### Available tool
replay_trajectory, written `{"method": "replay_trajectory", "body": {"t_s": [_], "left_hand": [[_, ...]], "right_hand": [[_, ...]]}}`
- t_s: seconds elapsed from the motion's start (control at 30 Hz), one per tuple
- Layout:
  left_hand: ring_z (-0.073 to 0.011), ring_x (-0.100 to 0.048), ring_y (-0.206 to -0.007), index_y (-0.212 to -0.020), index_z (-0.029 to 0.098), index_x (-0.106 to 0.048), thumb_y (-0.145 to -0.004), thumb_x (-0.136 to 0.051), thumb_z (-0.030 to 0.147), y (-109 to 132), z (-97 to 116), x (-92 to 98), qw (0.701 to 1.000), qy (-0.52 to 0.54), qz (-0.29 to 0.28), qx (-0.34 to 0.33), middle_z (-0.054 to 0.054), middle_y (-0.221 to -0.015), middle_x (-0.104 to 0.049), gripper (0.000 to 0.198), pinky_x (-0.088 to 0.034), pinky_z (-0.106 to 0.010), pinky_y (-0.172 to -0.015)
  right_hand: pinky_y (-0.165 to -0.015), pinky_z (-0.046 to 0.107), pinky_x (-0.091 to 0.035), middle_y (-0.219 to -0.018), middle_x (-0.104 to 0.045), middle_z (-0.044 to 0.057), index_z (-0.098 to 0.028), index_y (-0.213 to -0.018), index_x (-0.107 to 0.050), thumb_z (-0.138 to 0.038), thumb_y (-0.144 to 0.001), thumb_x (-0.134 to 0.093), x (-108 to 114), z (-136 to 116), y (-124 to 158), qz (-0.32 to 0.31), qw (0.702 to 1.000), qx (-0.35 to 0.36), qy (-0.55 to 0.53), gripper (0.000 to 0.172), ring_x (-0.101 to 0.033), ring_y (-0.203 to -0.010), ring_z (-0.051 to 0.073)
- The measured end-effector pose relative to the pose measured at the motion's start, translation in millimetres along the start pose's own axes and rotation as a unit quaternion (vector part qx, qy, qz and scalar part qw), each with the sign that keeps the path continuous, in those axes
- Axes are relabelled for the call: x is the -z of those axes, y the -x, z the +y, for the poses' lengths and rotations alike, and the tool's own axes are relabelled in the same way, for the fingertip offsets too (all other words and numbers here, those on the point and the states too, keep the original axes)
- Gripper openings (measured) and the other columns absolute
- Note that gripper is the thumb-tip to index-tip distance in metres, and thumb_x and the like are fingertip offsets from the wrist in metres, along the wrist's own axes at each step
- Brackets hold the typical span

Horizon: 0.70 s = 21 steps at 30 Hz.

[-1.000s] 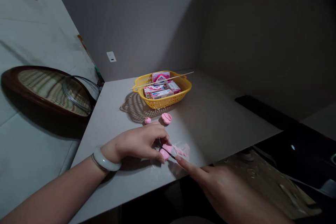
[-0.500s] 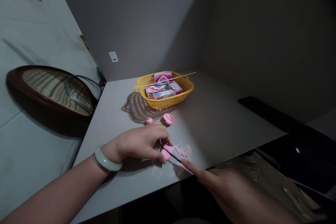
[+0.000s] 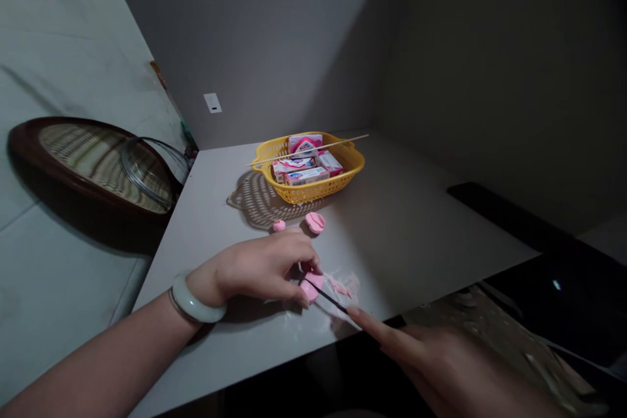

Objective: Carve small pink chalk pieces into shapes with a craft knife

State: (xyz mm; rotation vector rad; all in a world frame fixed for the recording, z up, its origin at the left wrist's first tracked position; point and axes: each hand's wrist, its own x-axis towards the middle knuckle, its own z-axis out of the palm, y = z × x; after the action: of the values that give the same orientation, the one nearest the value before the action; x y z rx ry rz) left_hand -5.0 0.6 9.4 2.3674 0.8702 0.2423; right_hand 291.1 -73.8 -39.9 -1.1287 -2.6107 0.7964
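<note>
A round pink lump (image 3: 311, 287), which looks like soap or clay, lies on the tabletop (image 3: 196, 366). My left hand (image 3: 274, 268), with a pale bangle on its wrist, steadies it between thumb and fingers. In my right hand (image 3: 416, 346) is a thin dark knife (image 3: 333, 300), index finger stretched along it; its tip rests on the lump. Pink shavings (image 3: 340, 286) are scattered just right of the lump. Behind my left hand sit a small pink ball (image 3: 279, 226) and a larger grooved pink piece (image 3: 315, 223).
A yellow plastic basket (image 3: 318, 192) with several pink-and-white boxes (image 3: 307, 175) stands near the wall, a thin stick (image 3: 337, 143) across its rim. Left of the table is a brown-rimmed oval object (image 3: 93, 163). The table's front edge runs below my hands.
My right hand has drawn back slightly to the right, so more of the knife shows. The left hand keeps its hold on the pink lump.
</note>
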Motion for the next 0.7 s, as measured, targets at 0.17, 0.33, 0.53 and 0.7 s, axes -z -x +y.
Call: {"method": "replay_trajectory", "body": {"t_s": [0.17, 0.33, 0.53, 0.7], "left_hand": [[-0.0176, -0.055, -0.085, -0.099, 0.017, -0.07, -0.077, -0.084, 0.029, -1, -1, -1.7, 1.0, -0.005, 0.012, 0.002, -0.002, -0.091, -0.063, 0.029, -0.044, -0.029, -0.079], [-0.0177, -0.055, -0.086, -0.101, 0.016, -0.07, -0.077, -0.084, 0.031, 0, -2, -0.7, 1.0, -0.008, 0.01, 0.012, -0.002, -0.093, -0.063, 0.031, -0.044, -0.03, -0.083], [-0.017, -0.056, -0.084, -0.1, 0.016, -0.07, -0.077, -0.084, 0.027, -1, 1, -1.0, 1.0, 0.001, 0.003, 0.003, -0.002, -0.091, -0.063, 0.03, -0.045, -0.028, -0.08], [-0.0181, -0.055, -0.085, -0.099, 0.017, -0.07, -0.077, -0.084, 0.028, 0, 1, -3.3, 0.999, -0.021, 0.024, 0.005, -0.002, -0.092, -0.063, 0.029, -0.044, -0.03, -0.08]], "right_hand": [[-0.052, 0.023, -0.043, -0.077, -0.076, 0.0, -0.038, -0.16, -0.037, -0.006, -0.081, -0.051, -3, -4, 0, 0.005, 0.999, 0.007, 0.052, 0.087, -0.063, -0.054, 0.016], [-0.051, 0.022, -0.04, -0.074, -0.075, 0.002, -0.029, -0.161, -0.034, 0.001, -0.073, -0.05, -2, -18, -24, -0.021, 0.995, 0.005, 0.096, 0.095, -0.062, -0.051, 0.015], [-0.053, 0.022, -0.045, -0.083, -0.079, 0.0, -0.043, -0.158, -0.037, -0.01, -0.087, -0.053, 6, 2, 5, -0.024, 1.0, -0.012, 0.014, 0.08, -0.067, -0.059, 0.016], [-0.054, 0.023, -0.043, -0.075, -0.075, 0.001, -0.032, -0.161, -0.035, 0.0, -0.08, -0.046, -2, -15, -20, -0.009, 0.999, -0.001, 0.051, 0.088, -0.064, -0.053, 0.015]]}}
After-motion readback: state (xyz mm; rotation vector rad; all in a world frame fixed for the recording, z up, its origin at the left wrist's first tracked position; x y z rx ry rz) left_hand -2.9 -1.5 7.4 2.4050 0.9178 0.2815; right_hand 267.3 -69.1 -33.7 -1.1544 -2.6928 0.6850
